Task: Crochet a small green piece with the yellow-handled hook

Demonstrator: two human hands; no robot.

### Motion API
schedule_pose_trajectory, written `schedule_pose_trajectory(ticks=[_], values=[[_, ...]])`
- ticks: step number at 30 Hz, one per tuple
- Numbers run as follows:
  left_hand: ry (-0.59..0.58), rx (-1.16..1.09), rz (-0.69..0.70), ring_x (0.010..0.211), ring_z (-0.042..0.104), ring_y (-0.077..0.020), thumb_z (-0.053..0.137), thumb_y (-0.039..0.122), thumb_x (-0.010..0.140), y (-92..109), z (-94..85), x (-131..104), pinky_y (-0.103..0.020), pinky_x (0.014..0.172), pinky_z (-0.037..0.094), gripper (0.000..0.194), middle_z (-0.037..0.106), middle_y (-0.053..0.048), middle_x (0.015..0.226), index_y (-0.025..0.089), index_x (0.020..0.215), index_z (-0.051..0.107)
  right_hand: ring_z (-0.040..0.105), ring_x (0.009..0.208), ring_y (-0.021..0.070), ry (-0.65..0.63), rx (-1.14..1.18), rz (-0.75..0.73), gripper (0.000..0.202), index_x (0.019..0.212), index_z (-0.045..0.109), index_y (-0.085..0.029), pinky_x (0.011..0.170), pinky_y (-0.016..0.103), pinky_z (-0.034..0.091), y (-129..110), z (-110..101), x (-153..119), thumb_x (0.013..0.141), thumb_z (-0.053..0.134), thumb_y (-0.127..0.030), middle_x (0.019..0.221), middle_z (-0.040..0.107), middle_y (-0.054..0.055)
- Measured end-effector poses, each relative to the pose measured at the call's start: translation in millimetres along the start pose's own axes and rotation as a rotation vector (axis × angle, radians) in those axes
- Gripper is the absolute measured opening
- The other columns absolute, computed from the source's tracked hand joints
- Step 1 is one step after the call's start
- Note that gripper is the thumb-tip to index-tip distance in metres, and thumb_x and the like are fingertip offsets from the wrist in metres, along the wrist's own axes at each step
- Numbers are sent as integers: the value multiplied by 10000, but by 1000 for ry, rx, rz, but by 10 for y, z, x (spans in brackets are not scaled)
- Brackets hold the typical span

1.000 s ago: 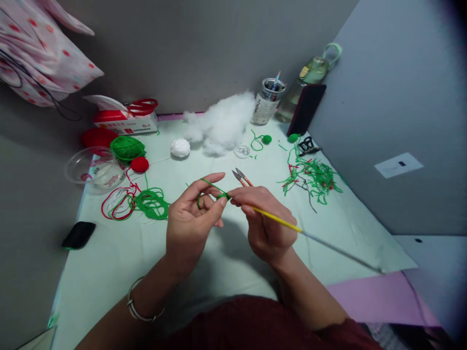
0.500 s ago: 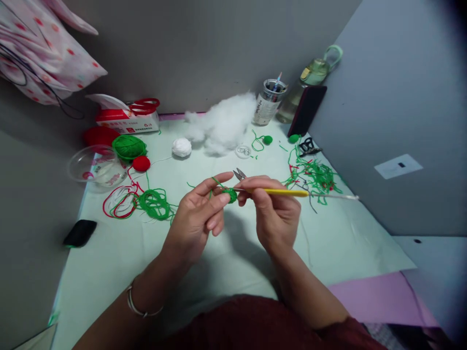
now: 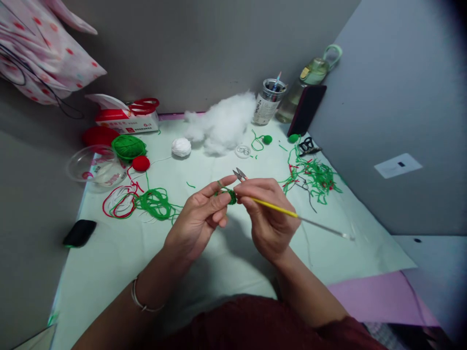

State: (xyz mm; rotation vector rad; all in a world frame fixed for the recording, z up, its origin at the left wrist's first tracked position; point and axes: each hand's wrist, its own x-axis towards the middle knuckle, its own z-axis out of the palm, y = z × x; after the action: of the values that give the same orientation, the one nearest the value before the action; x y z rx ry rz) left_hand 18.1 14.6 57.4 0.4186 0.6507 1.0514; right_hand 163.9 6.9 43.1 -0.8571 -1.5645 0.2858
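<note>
Between the thumb and fingers of my left hand is a small green crochet piece, with green yarn looped over the raised forefinger. My right hand grips a yellow-handled crochet hook like a pencil. Its bare metal end points down to the right, while the working tip is hidden by my fingers at the crochet piece. Just beyond my fingertips lie thread snips, partly covered by my right hand. A loose coil of green yarn rests left of my left hand.
White stuffing sits at the back, beside a white yarn ball. Green yarn scraps lie to the right, near a leaning phone and a bottle. At left are a plastic tub and a black case.
The crochet hook has tilted, its rear end swinging down, as my right hand turned and shifted slightly left. My left hand has moved slightly right with the crochet piece.
</note>
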Motion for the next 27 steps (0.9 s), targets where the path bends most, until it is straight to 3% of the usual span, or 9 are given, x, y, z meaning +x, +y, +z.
schedule_pose_trajectory(ticks=[4, 9, 11, 14, 17, 23, 27], values=[[0, 22, 23, 471, 401, 5, 909, 155, 778, 83, -25, 5, -92, 451, 434, 297, 496, 75, 642, 137, 1068, 846, 706, 694, 153, 48, 269, 222, 155, 1026, 791, -249, 623, 336, 619, 18, -58, 75, 1025, 637, -237, 876, 764, 21], [4, 73, 50, 476, 423, 7, 907, 150, 769, 105, -36, 4, -102, 462, 454, 267, 545, 60, 687, 156, 1031, 857, 675, 597, 130, 95, 462, 432, 191, 919, 773, -211, 523, 282, 585, 82, -78, 117, 1002, 677, -354, 822, 734, 21], [5, 109, 100, 493, 469, -4, 915, 156, 756, 70, -19, -1, -119, 491, 492, 273, 589, 52, 714, 191, 1021, 860, 675, 607, 129, 49, 488, 435, 207, 916, 773, -215, 519, 274, 576, 82, -63, 112, 1009, 668, -368, 831, 738, 21], [22, 199, 201, 561, 577, -39, 908, 171, 772, 0, 11, -11, -156, 583, 565, 283, 666, 36, 765, 236, 1043, 857, 730, 813, 174, -35, 355, 302, 146, 989, 801, -244, 620, 302, 596, 51, -32, 76, 1010, 675, -316, 918, 779, 41], [30, 254, 223, 622, 654, -75, 863, 208, 836, -31, 22, -21, -193, 673, 602, 254, 671, 32, 740, 232, 1088, 847, 730, 857, 168, -11, 270, 227, 142, 1050, 811, -262, 661, 302, 590, 27, -18, 44, 1013, 674, -255, 966, 801, 39], [23, 213, 188, 626, 665, -79, 865, 196, 820, 17, 10, -28, -205, 683, 612, 258, 670, 24, 774, 218, 1077, 846, 718, 691, 143, 39, 499, 482, 180, 982, 764, -219, 622, 289, 618, 80, -26, 85, 1023, 657, -358, 877, 802, 34], [17, 204, 177, 610, 633, -69, 875, 186, 791, 30, 18, -29, -200, 641, 609, 252, 661, 17, 803, 212, 1040, 854, 707, 632, 132, 29, 577, 507, 215, 934, 709, -212, 589, 269, 612, 97, -30, 123, 1039, 620, -377, 812, 795, 21]])
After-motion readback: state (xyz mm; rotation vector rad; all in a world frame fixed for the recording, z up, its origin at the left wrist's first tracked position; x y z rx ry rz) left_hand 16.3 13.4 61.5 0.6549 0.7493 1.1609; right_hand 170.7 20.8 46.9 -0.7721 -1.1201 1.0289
